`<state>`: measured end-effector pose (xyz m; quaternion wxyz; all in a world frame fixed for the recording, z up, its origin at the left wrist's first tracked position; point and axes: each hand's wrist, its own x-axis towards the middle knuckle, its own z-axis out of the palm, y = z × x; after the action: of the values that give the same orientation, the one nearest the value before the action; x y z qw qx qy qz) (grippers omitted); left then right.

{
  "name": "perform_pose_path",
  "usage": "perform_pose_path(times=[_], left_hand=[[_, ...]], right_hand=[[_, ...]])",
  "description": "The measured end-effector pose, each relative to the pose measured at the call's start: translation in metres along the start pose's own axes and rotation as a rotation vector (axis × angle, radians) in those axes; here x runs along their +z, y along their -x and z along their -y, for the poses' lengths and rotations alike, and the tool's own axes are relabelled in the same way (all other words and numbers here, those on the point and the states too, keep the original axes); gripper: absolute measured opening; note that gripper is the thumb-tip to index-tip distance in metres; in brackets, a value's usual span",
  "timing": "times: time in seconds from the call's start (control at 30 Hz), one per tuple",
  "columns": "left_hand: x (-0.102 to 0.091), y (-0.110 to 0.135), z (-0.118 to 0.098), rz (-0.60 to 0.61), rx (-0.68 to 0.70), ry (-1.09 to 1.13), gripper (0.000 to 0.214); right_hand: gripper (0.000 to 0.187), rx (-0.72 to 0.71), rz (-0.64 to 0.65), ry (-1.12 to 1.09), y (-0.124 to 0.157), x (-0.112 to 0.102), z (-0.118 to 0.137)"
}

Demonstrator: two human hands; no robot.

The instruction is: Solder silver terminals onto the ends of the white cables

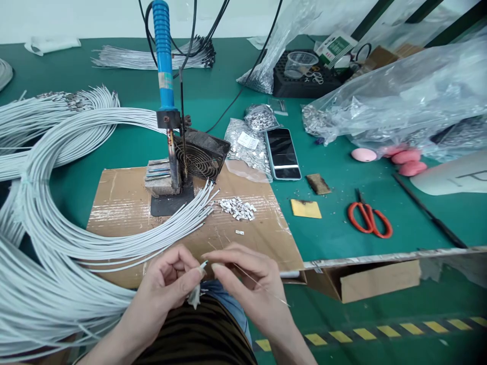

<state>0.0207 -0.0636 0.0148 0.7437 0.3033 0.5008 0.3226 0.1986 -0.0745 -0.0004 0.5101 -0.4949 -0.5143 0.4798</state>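
Low in the head view, my left hand (171,276) is closed in a pinch on a small white piece (204,264) with a pale tip; its exact kind is unclear. A crumpled whitish scrap (194,296) hangs below those fingers. My right hand (247,281) faces it, thumb and forefinger slightly apart close to the tip. A thin wire (262,288) runs through the right hand's fingers and trails toward the wrist. Just beyond lie a bundle of white cables (182,223), a single small white terminal (239,232) and a pile of the same pieces (238,208).
A blue-handled soldering iron (164,61) stands upright in its holder, beside a small black fan (201,152). Cardboard (266,223) covers the bench front. Rightward are a phone (283,154), a yellow sponge (306,208), red-handled scissors (369,219) and plastic bags (403,96). Coiled cables (41,203) fill the left.
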Motion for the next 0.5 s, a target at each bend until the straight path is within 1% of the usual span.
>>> perform_pose_path(times=[0.1, 0.23, 0.37, 0.5], left_hand=[[0.0, 0.0, 0.002, -0.006, 0.061, -0.026, 0.039], [-0.003, -0.001, 0.007, -0.012, 0.121, -0.063, 0.035], [-0.007, -0.001, 0.01, 0.0, 0.165, -0.108, 0.032], [-0.009, -0.001, 0.012, -0.026, 0.194, -0.211, 0.026]], right_hand=[[0.017, 0.027, 0.002, -0.059, 0.0, 0.007, 0.004], [0.017, 0.032, -0.009, -0.084, -0.001, 0.008, 0.005], [0.015, 0.054, -0.024, -0.126, 0.004, 0.009, -0.002], [0.01, 0.093, -0.03, -0.18, 0.009, 0.009, -0.012]])
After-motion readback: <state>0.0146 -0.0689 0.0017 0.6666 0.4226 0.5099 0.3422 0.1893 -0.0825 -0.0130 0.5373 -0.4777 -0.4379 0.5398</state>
